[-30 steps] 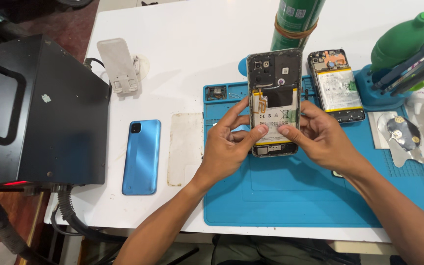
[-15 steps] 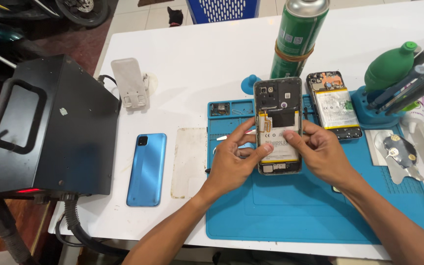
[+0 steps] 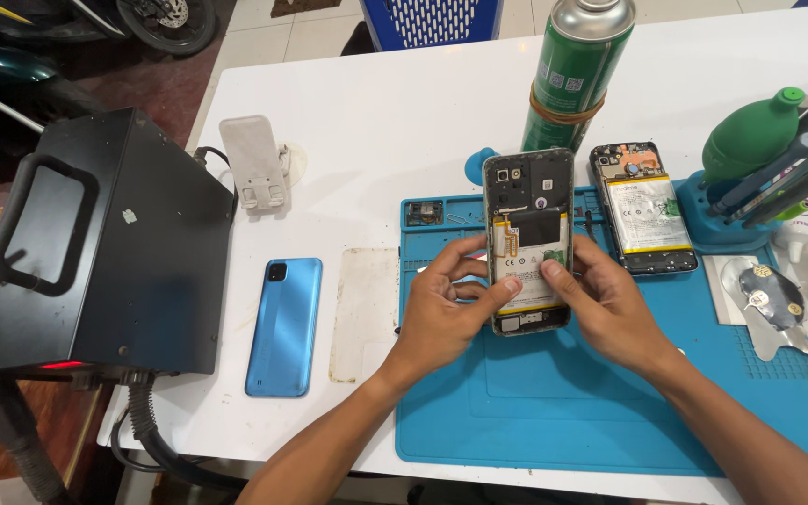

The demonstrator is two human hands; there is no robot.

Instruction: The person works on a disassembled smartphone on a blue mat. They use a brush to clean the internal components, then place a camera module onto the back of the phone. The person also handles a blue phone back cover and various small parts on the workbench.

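Between both hands (image 3: 441,313), opened phone (image 3: 527,241)

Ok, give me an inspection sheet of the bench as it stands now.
Surface: white table with a blue work mat.
Job's things: opened phone, back off, battery showing.
Clutter: second opened phone, blue back cover, clear sheet, green spray can, tool stand, white phone stand.
Grippers: left hand and right hand both hold the opened phone.
Cables: black hose below the black box.
Surroundings: tiled floor, blue chair.
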